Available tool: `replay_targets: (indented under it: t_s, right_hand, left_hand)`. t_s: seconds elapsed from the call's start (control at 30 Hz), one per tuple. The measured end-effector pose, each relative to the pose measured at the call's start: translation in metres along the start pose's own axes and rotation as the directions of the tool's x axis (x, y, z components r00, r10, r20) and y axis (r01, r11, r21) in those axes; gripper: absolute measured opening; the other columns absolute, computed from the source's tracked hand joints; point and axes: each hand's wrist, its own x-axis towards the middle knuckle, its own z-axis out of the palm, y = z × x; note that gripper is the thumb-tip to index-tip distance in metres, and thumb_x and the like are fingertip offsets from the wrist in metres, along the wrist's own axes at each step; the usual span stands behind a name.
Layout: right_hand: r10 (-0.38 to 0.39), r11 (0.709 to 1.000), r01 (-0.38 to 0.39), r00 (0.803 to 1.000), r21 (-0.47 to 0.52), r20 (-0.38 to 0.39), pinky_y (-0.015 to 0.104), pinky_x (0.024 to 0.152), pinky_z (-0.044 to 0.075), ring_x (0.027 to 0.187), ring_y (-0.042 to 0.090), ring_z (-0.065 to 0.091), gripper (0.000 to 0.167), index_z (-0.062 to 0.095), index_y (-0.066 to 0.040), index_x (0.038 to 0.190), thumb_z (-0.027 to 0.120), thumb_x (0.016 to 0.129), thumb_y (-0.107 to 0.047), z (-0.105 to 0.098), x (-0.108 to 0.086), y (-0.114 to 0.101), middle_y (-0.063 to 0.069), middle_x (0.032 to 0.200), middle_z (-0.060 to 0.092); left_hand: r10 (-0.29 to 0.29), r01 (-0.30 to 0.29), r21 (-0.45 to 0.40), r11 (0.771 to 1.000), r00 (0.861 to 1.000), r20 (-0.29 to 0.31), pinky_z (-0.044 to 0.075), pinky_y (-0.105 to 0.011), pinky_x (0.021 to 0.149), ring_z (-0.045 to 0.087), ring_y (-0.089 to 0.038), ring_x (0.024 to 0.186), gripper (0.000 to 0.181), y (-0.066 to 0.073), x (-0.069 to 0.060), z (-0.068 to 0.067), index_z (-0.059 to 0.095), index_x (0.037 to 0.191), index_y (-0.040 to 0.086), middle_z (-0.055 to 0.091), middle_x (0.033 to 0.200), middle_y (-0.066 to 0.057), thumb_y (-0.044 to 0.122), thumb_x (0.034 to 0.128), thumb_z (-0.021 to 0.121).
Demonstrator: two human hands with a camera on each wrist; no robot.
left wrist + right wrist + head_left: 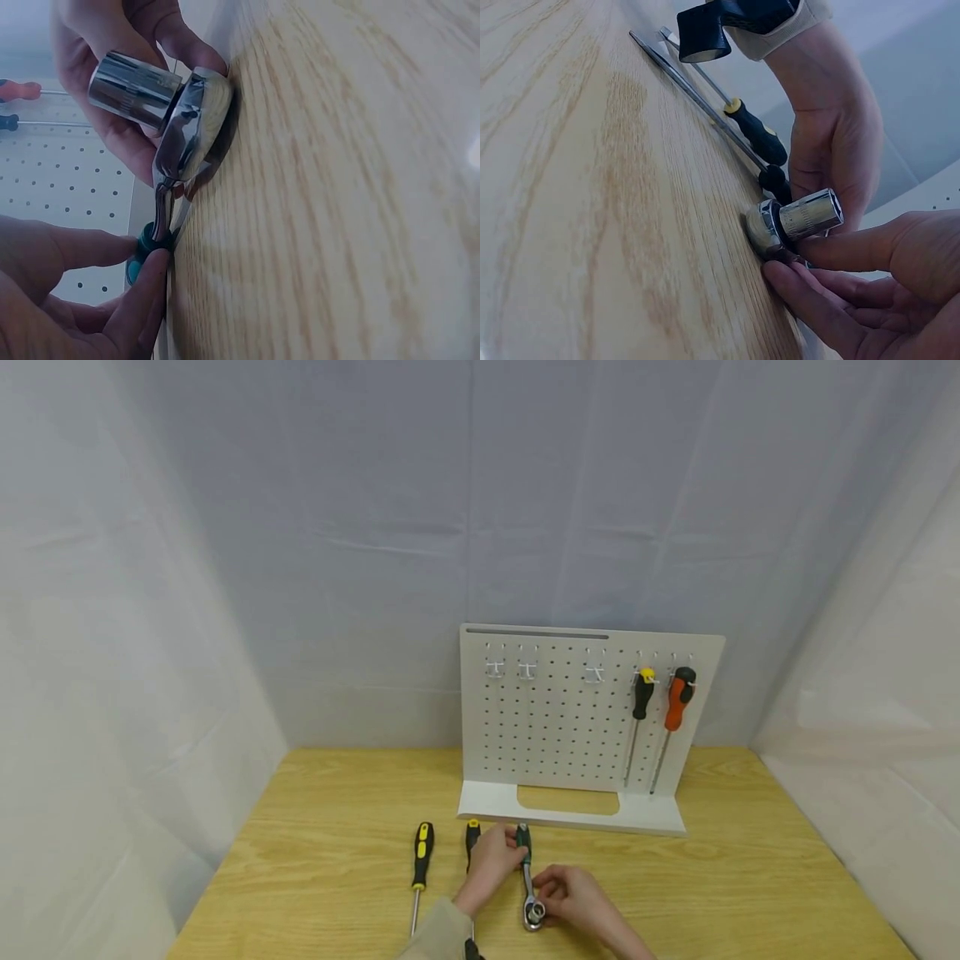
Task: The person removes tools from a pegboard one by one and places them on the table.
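A ratchet wrench [528, 883] with a green handle and a chrome socket [135, 88] lies on the wooden table, its handle towards the pegboard. The left hand [495, 862] pinches the green handle [142, 251] between thumb and fingers. At the wrench's head [766, 229], the right hand [576, 897] holds the chrome end with thumb and fingertips beside the socket. Just left of the wrench lies a black and yellow screwdriver [473, 835], partly hidden under the left hand and sleeve.
Another black and yellow screwdriver [423, 852] lies further left. Behind the hands stands a white pegboard [555, 727] with several clear hooks; a black and yellow screwdriver [642, 695] and an orange one [677, 703] hang at its right side. White curtains surround the table [337, 802].
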Motion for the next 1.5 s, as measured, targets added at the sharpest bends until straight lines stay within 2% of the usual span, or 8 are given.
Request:
replay_targets:
  t_s: [0.3, 0.5, 0.67, 0.97, 1.13, 1.27, 1.43, 1.5]
  right_hand:
    - [-0.033, 0.998, 0.033, 0.999, -0.044, 0.006, 0.026, 0.058, 0.057, 0.067, 0.012, 0.063, 0.020, 0.065, 0.007, 0.104, 0.072, 0.086, 0.003, -0.003, 0.002, 0.002, 0.002, 0.078, 0.066]
    - [-0.025, 1.000, 0.025, 1.000, -0.017, 0.010, 0.027, 0.058, 0.059, 0.066, 0.014, 0.064, 0.022, 0.064, 0.007, 0.105, 0.072, 0.085, 0.003, -0.003, 0.002, 0.001, 0.002, 0.078, 0.066]
    - [-0.051, 0.998, 0.052, 0.999, -0.039, 0.006, 0.024, 0.057, 0.057, 0.066, 0.013, 0.063, 0.022, 0.064, 0.007, 0.105, 0.072, 0.084, 0.004, -0.003, 0.002, 0.001, 0.002, 0.078, 0.066]
    - [-0.050, 0.999, 0.050, 0.999, -0.009, 0.001, 0.030, 0.057, 0.060, 0.066, 0.017, 0.065, 0.022, 0.062, 0.008, 0.107, 0.070, 0.087, 0.004, -0.003, 0.001, 0.000, 0.005, 0.081, 0.068]
    - [-0.056, 0.997, 0.058, 0.998, 0.048, -0.038, 0.033, 0.058, 0.062, 0.068, 0.020, 0.066, 0.025, 0.060, 0.010, 0.113, 0.068, 0.094, -0.003, -0.006, -0.001, 0.000, 0.009, 0.088, 0.068]
    - [-0.076, 0.994, 0.083, 0.993, 0.075, -0.093, 0.034, 0.057, 0.062, 0.070, 0.020, 0.065, 0.028, 0.058, 0.013, 0.117, 0.066, 0.095, -0.003, -0.015, -0.002, 0.001, 0.010, 0.091, 0.066]
    - [-0.080, 0.994, 0.094, 0.979, 0.063, -0.189, 0.035, 0.062, 0.063, 0.077, 0.024, 0.066, 0.033, 0.055, 0.015, 0.123, 0.065, 0.096, -0.002, -0.033, -0.001, 0.001, 0.015, 0.098, 0.066]
    - [-0.077, 0.994, 0.093, 0.966, 0.054, -0.247, 0.036, 0.065, 0.064, 0.082, 0.027, 0.068, 0.034, 0.055, 0.014, 0.125, 0.064, 0.096, -0.001, -0.042, -0.001, 0.001, 0.019, 0.102, 0.066]
  left_hand:
    - [0.023, -0.022, 0.025, 0.999, 1.000, -0.018, 0.060, -0.037, 0.071, 0.067, -0.024, 0.085, 0.031, -0.001, 0.001, 0.001, 0.064, 0.112, -0.008, 0.069, 0.093, -0.013, 0.001, 0.0856, 0.076]
    - [0.027, -0.026, 0.035, 0.999, 1.000, -0.012, 0.060, -0.038, 0.071, 0.066, -0.024, 0.084, 0.031, -0.001, 0.003, 0.000, 0.065, 0.112, -0.007, 0.068, 0.092, -0.013, 0.000, 0.0844, 0.077]
    - [0.023, -0.022, 0.054, 0.998, 1.000, -0.012, 0.060, -0.038, 0.072, 0.065, -0.023, 0.084, 0.031, 0.000, 0.003, -0.001, 0.065, 0.112, -0.007, 0.068, 0.092, -0.012, 0.000, 0.0841, 0.078]
    - [0.117, -0.114, 0.060, 0.992, 0.991, -0.058, 0.057, -0.039, 0.069, 0.065, -0.026, 0.079, 0.034, 0.001, -0.003, -0.006, 0.063, 0.112, -0.010, 0.068, 0.088, -0.015, 0.001, 0.0834, 0.078]
    - [0.205, -0.201, 0.060, 0.978, 0.977, -0.064, 0.058, -0.040, 0.075, 0.066, -0.028, 0.085, 0.032, 0.002, -0.003, -0.010, 0.064, 0.113, -0.008, 0.068, 0.094, -0.014, 0.006, 0.0872, 0.076]
    - [0.239, -0.237, 0.032, 0.971, 0.970, -0.051, 0.058, -0.044, 0.084, 0.066, -0.030, 0.095, 0.030, 0.005, -0.002, -0.013, 0.065, 0.117, -0.005, 0.068, 0.104, -0.016, 0.012, 0.0925, 0.071]
    - [0.285, -0.286, -0.014, 0.958, 0.957, -0.051, 0.057, -0.048, 0.090, 0.066, -0.034, 0.107, 0.030, 0.011, 0.001, -0.014, 0.066, 0.121, -0.002, 0.069, 0.117, -0.017, 0.017, 0.0979, 0.067]
    - [0.310, -0.311, -0.025, 0.950, 0.949, -0.055, 0.058, -0.047, 0.091, 0.066, -0.034, 0.109, 0.029, 0.013, 0.002, -0.014, 0.067, 0.121, -0.001, 0.069, 0.119, -0.016, 0.017, 0.0989, 0.066]
